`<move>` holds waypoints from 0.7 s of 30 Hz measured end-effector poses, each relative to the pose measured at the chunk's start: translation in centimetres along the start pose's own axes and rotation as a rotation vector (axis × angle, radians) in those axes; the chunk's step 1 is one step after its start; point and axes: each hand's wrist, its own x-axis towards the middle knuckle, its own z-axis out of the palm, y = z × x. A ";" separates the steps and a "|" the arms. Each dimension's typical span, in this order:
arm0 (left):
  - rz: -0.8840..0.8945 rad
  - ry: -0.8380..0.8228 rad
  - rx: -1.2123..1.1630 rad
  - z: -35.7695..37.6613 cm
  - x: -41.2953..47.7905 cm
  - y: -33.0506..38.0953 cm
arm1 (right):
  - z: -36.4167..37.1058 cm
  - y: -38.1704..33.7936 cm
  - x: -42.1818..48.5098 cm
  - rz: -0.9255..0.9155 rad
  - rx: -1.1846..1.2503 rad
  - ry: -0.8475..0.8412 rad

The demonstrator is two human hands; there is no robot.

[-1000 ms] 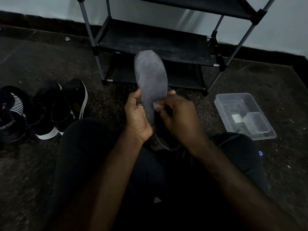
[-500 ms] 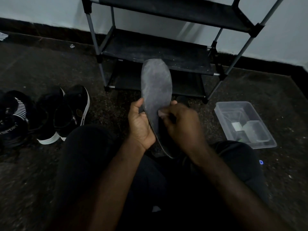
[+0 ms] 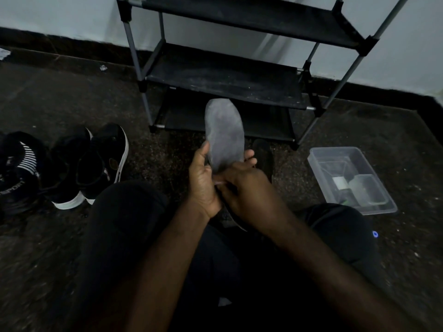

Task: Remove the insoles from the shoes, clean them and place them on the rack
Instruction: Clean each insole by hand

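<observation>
Hands: left hand (image 3: pixel 203 180) and right hand (image 3: pixel 242 188) are both gripping flat grey foam insole (image 3: pixel 224 135).
Risk: rubbing too hard is likely bending it, loosening grip.

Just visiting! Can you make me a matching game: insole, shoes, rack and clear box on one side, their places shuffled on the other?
1 insole
2 shoes
3 rack
4 clear box

A on the floor, person's right
B against the wall
C held up in front of the person
D on the floor, person's left

Pairs: 1-C, 2-D, 3-B, 4-A
</observation>
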 end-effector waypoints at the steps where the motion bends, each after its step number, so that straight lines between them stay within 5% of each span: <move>1: 0.017 0.000 -0.001 0.0 0.2 0.1 | -0.2 0.2 0.1 -0.009 -0.006 -0.009; 7: 0.011 0.004 0.020 0.7 0.3 -0.8 | -1.7 2.5 2.2 0.203 -0.073 0.280; 13: 0.020 -0.005 0.056 0.0 -0.1 -0.3 | -0.2 -0.1 -0.5 -0.001 0.093 0.015; 19: 0.011 -0.043 -0.007 0.8 0.0 -0.9 | -2.0 2.4 1.6 0.128 -0.072 0.214; 21: 0.004 -0.047 0.002 0.7 -0.1 -0.9 | -1.7 1.9 1.3 0.085 -0.042 0.153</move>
